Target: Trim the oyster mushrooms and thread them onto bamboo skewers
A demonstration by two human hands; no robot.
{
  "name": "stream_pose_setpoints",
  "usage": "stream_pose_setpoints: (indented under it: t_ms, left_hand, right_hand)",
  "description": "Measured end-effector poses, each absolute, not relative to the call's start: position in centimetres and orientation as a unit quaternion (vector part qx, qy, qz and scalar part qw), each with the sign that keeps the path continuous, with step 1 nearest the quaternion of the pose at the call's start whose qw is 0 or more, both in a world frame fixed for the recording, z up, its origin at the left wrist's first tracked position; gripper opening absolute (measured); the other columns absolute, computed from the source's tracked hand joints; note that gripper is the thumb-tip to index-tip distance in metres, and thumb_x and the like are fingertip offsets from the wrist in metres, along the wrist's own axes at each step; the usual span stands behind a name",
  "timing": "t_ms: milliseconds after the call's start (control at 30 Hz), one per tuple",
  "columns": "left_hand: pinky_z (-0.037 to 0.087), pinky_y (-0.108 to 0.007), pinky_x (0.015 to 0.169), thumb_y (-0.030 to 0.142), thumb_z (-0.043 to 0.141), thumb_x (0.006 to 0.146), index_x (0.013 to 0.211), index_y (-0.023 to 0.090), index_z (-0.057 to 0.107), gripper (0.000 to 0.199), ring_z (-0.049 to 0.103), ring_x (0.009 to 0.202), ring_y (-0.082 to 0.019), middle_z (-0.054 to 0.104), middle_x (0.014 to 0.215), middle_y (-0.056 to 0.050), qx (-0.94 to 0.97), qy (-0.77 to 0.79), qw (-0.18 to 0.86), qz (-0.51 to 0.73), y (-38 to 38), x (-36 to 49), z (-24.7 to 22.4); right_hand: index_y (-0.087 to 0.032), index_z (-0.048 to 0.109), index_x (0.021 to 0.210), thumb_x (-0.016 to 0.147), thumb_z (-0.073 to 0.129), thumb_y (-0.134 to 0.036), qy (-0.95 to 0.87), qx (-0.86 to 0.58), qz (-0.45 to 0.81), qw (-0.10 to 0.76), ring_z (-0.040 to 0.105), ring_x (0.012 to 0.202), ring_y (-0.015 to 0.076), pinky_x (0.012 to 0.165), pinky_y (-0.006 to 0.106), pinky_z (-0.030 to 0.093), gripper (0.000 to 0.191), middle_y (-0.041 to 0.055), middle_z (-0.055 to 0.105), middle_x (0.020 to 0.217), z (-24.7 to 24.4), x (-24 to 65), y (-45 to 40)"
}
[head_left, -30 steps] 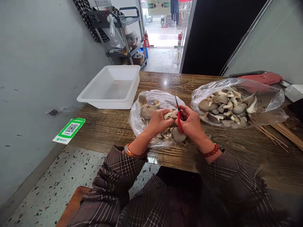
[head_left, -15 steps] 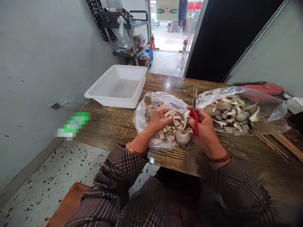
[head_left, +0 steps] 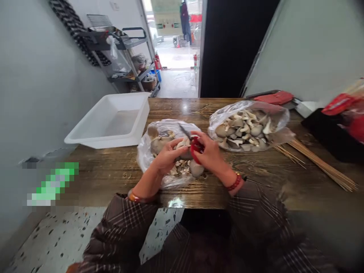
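Note:
My left hand (head_left: 167, 157) is closed on a grey-white mushroom (head_left: 184, 145) above an open plastic bag (head_left: 145, 155). My right hand (head_left: 209, 153) grips red-handled scissors (head_left: 196, 148), their blades pointing up and to the left beside the mushroom. Small cut mushroom pieces (head_left: 182, 168) lie in the bag below my hands, and a round grey mushroom cap (head_left: 196, 169) rests at its right side. To the right, a second clear bag (head_left: 217, 113) holds many mushroom pieces (head_left: 244, 131).
A white plastic tub (head_left: 93, 131) stands at the left of the wooden table (head_left: 108, 170). Thin wooden skewers (head_left: 321, 163) lie at the right, near a black box (head_left: 327, 132) with red packets. A red cloth (head_left: 274, 98) lies at the back. Beyond stands a shelf cart (head_left: 125, 45).
The view has turned to the right. The scissors, upright before, now tilt left across the mushroom in my left hand. My hands are closer together.

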State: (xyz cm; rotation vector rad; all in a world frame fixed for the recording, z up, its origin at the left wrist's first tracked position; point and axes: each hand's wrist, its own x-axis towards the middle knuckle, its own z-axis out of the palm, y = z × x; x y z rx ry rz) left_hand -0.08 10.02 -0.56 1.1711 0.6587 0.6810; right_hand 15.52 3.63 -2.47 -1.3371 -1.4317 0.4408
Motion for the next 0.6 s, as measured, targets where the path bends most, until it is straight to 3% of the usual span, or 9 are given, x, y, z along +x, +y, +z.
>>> stream_pose_setpoints:
  t_ms: [100, 200, 433, 600]
  left_hand:
    - [0.051, -0.025, 0.065, 0.034, 0.088, 0.06, 0.088, 0.019, 0.071, 0.036, 0.066, 0.067, -0.014, 0.072, 0.078, 0.0, 0.515, 0.32, 0.722, 0.333, 10.2, 0.3, -0.6]
    - [0.052, -0.024, 0.063, 0.029, 0.087, 0.059, 0.086, 0.021, 0.069, 0.034, 0.064, 0.065, -0.013, 0.07, 0.076, 0.002, 0.508, 0.335, 0.709, 0.357, 10.4, 0.6, 0.2]
    - [0.052, -0.021, 0.064, 0.027, 0.083, 0.062, 0.084, 0.019, 0.067, 0.028, 0.063, 0.068, -0.011, 0.069, 0.08, 0.001, 0.579, 0.337, 0.623, 0.404, 10.3, 3.1, 5.7]
    - [0.056, -0.028, 0.07, 0.026, 0.072, 0.076, 0.085, 0.016, 0.068, 0.014, 0.064, 0.065, -0.014, 0.065, 0.066, 0.001, 0.727, 0.276, 0.547, 0.309, 9.3, 9.6, 7.4]
  right_hand:
    - [-0.022, 0.054, 0.136, 0.081, 0.067, -0.018, -0.649, -0.557, 0.119, 0.505, 0.07, 0.104, 0.0222, 0.093, 0.037, 0.056, 0.057, 0.0091, 0.072, 0.121, -2.1, 15.3, 3.6]
    - [-0.022, 0.052, 0.137, 0.083, 0.066, -0.017, -0.662, -0.541, 0.082, 0.513, 0.07, 0.108, 0.0226, 0.096, 0.038, 0.055, 0.057, 0.0096, 0.071, 0.122, -1.5, 15.5, 3.5]
    - [-0.026, 0.047, 0.137, 0.094, 0.058, -0.026, -0.542, -0.505, -0.029, 0.671, 0.07, 0.099, 0.0193, 0.092, 0.038, 0.059, 0.045, 0.0062, 0.071, 0.116, 1.4, 17.0, 1.9]
    - [-0.029, 0.042, 0.14, 0.095, 0.057, -0.028, -0.503, -0.467, -0.076, 0.723, 0.068, 0.109, 0.0222, 0.092, 0.041, 0.06, 0.048, 0.0076, 0.067, 0.128, 3.5, 18.1, 0.0]
